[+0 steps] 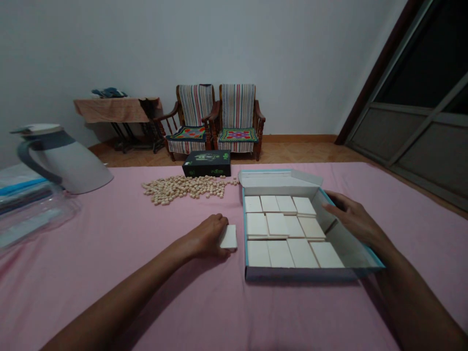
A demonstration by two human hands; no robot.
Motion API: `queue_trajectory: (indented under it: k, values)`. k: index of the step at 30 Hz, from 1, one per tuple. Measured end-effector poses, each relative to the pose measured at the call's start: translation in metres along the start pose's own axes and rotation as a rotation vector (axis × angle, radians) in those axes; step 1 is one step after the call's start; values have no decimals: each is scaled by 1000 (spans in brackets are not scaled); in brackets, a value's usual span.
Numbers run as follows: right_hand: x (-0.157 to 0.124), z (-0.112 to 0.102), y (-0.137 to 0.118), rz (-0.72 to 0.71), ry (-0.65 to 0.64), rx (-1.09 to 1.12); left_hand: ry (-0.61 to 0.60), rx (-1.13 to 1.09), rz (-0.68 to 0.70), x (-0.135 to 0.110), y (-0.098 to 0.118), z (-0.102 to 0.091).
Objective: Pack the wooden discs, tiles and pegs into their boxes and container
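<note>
Left hand [208, 237]: fingers closed on a tile [229, 237], just left of the box [351, 246].
Right hand [351, 219]: gripping the box's right wall.

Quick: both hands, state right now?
Left hand: closed on a white tile on the table.
Right hand: open, resting on the box wall.

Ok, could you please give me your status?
Left hand holds white tile beside the box. Right hand on box's right wall. Nothing between tile and box.

tablecloth [127, 273] pink | tiles [285, 229] cream | tray [248, 234] blue-edged | small box [206, 164] black, green print | chairs [219, 122] striped
</note>
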State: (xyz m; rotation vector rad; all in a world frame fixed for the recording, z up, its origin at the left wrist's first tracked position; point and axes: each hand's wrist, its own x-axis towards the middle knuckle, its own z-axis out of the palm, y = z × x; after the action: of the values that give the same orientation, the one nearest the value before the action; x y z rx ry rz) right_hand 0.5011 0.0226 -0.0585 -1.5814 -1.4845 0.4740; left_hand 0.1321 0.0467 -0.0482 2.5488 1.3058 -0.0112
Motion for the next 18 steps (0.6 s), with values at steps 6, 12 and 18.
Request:
queue_trajectory:
  k: [6, 12, 18]
  values:
    - [-1, -2, -3, 77, 37, -54, 66, -63, -28, -9, 2, 4]
    - [-11, -9, -46, -102, 290, -258, 138, -66, -14, -25, -1, -24]
    - [-34, 26, -127, -454, -217, -171, 194, -61, 108, -18, 27, -66]
